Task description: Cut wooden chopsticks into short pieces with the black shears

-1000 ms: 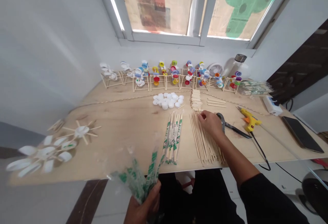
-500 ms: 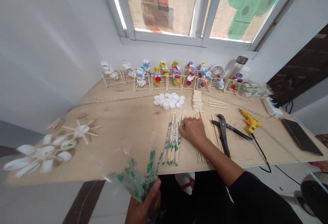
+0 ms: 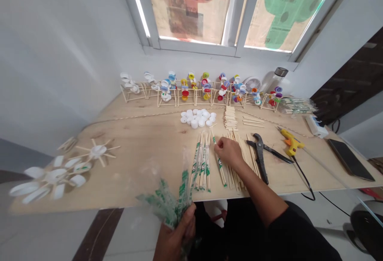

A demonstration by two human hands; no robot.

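My left hand (image 3: pixel 181 227) is closed around a bunch of clear plastic chopstick wrappers (image 3: pixel 167 203) with green print, held at the table's front edge. My right hand (image 3: pixel 229 151) pinches a wrapped pair of chopsticks (image 3: pixel 222 170), which lies slightly tilted just right of a row of wrapped chopsticks (image 3: pixel 201 165). Under and beside my right forearm lie bare chopsticks (image 3: pixel 243 149). Behind the hands are a heap of white bottle caps (image 3: pixel 197 118) and a stack of short cut sticks (image 3: pixel 230 118).
Right of my forearm lie black-handled cutters (image 3: pixel 261 155), a yellow glue gun (image 3: pixel 291 141) and a phone (image 3: pixel 350 159). Small stick-and-cap wheels on frames (image 3: pixel 206 89) line the back. Stick wheels with white pieces (image 3: pixel 55 177) lie at the left. A cord (image 3: pixel 137 115) crosses the table.
My right hand has moved slightly right, drawing one wrapped pair of chopsticks away from the row. My left hand, still holding the wrappers, has shifted a little right and up.
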